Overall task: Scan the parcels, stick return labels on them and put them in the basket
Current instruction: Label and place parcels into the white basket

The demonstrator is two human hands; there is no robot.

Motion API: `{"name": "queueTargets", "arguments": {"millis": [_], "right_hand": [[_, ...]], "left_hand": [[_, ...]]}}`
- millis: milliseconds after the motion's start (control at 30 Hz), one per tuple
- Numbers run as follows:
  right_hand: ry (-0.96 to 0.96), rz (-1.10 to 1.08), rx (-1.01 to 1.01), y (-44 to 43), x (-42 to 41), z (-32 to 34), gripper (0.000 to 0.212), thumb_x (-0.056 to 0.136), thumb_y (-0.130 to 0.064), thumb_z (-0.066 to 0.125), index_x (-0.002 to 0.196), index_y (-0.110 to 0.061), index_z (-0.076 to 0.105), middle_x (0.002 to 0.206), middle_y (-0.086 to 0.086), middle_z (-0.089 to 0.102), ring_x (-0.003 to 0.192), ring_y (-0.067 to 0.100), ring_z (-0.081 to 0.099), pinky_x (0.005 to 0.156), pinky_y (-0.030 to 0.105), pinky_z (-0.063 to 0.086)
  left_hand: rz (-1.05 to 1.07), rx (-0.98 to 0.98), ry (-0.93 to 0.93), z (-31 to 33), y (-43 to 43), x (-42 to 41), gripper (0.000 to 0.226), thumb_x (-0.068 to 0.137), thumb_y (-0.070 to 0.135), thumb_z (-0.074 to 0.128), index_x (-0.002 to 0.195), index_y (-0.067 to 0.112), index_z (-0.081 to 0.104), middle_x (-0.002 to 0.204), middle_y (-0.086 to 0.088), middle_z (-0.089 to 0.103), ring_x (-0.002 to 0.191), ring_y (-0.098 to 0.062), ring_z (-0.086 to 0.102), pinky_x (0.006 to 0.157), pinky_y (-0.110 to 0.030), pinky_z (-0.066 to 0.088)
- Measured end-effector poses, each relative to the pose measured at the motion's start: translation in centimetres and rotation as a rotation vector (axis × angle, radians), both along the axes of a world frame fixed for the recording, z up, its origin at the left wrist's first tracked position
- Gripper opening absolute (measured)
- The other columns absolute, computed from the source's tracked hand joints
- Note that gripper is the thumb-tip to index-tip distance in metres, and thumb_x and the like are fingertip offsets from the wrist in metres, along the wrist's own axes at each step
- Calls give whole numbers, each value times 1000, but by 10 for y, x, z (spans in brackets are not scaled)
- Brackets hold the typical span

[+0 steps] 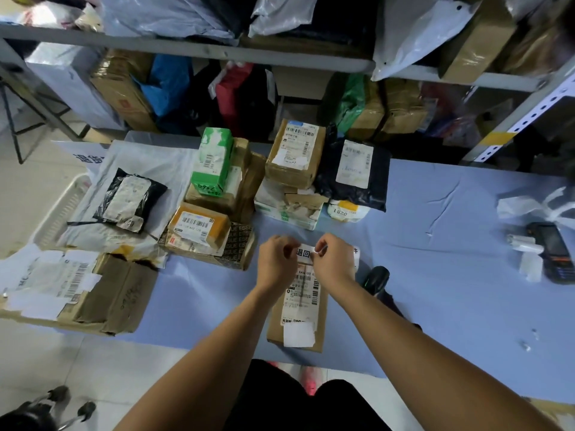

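A narrow brown cardboard parcel (299, 309) with a printed shipping label lies on the blue table (435, 213), right in front of me. Above its far end both hands hold a white return label (304, 252) with black characters. My left hand (275, 262) pinches the label's left edge. At the right edge my right hand (334, 259) pinches a corner. A black barcode scanner (377, 279) lies just right of the parcel, partly hidden by my right forearm. A white slatted basket (60, 209) at the table's left end holds grey and black mailer bags.
Several parcels stand behind my hands: a green box (213, 161), brown boxes (294, 152), a black bag (354, 175), an orange-labelled box (199, 228). A large flattened carton (81, 293) lies at the left. A black handheld terminal (552, 251) and label scraps sit far right. Shelving packed with parcels rises behind.
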State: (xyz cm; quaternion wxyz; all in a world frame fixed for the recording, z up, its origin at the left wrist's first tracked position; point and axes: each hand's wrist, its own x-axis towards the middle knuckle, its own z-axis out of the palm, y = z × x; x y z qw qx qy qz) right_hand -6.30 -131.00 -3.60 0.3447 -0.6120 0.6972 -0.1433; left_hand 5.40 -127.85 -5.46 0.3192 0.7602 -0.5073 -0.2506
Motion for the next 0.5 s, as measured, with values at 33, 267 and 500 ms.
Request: {"name": "queueTargets", "arguments": {"millis": [33, 267, 500], "right_hand": [[20, 5, 11, -2, 2, -2, 26, 84, 0, 65, 73, -21, 55, 71, -8, 56, 66, 11, 53, 48, 24, 33], [207, 69, 81, -9, 15, -6, 18, 90, -1, 53, 83, -11, 66, 84, 7, 64, 78, 26, 61, 62, 36, 49], [342, 102, 95, -8, 4, -13, 22, 95, -24, 62, 114, -22, 72, 127, 7, 60, 108, 29, 61, 79, 30, 45]], "left_hand": [[-22, 2, -2, -3, -2, 1, 19, 82, -4, 63, 88, 8, 76, 85, -6, 69, 71, -14, 56, 63, -15, 43], [-134, -24, -31, -19, -6, 6, 28, 87, -8, 57, 93, 9, 79, 77, -1, 56, 69, -20, 53, 60, -25, 32], [-208, -34, -87, -30, 1, 12, 20, 87, 4, 62, 96, 15, 77, 86, 2, 51, 75, -20, 56, 57, -32, 44]]}}
